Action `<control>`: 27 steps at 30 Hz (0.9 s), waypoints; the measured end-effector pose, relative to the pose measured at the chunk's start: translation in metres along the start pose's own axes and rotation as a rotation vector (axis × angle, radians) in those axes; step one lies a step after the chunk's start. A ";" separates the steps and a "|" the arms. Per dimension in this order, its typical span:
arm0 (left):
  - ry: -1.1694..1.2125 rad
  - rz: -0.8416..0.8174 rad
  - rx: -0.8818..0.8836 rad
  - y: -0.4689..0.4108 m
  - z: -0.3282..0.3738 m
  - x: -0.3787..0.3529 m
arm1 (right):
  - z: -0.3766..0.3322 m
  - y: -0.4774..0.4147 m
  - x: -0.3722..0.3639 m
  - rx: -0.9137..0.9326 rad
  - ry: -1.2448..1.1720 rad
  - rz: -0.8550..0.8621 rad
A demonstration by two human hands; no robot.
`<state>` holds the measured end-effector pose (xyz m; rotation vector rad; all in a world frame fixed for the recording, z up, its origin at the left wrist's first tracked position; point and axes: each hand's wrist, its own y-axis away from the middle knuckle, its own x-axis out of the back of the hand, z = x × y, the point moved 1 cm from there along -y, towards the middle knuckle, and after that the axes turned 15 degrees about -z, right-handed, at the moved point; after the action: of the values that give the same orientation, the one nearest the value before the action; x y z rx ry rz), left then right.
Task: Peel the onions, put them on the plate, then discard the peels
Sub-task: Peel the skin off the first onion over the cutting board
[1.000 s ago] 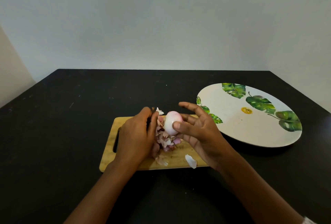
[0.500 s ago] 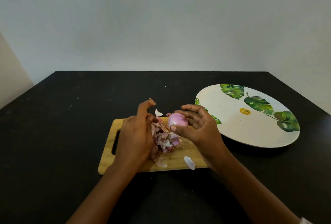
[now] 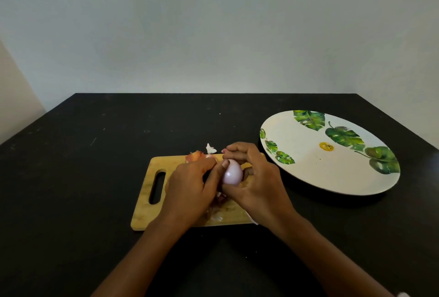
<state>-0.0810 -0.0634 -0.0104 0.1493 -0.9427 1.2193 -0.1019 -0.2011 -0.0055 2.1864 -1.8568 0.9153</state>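
A pale pink peeled onion is held above the wooden cutting board. My right hand curls round it from the right and behind. My left hand comes in from the left, its thumb pressed on the onion's left side. Loose peels lie at the board's far edge, and a white scrap lies just past it. More peels show under my hands. The white plate with green leaves stands to the right with nothing on it.
The black table stretches left and behind the board. Its far edge meets a pale wall. The board's handle slot faces left.
My left hand has dropped from its raised position and closed in on the onion. Both hands have moved lower over the board, and the right hand now wraps the onion more fully.
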 end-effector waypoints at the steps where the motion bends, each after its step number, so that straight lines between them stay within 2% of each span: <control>1: 0.044 -0.002 -0.001 -0.001 -0.001 -0.001 | -0.001 0.001 0.001 -0.001 -0.001 -0.002; 5: 0.219 0.017 -0.044 -0.004 -0.002 0.001 | -0.005 0.001 0.003 -0.015 -0.033 -0.015; 7: 0.209 0.060 -0.076 -0.004 0.000 0.003 | -0.007 0.000 0.002 -0.022 -0.002 -0.007; 13: -0.302 0.149 -0.259 0.000 -0.004 0.003 | -0.011 0.003 -0.002 -0.020 0.079 -0.032; 17: -0.539 0.207 -0.380 -0.001 -0.007 0.005 | -0.012 0.004 -0.002 -0.018 0.165 -0.101; 27: -0.634 0.273 -0.503 -0.001 0.002 0.009 | -0.008 0.006 0.001 -0.108 0.222 -0.132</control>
<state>-0.0810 -0.0581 -0.0021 -0.0006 -1.8450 1.1580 -0.1101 -0.1992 0.0001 2.0252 -1.6024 0.9635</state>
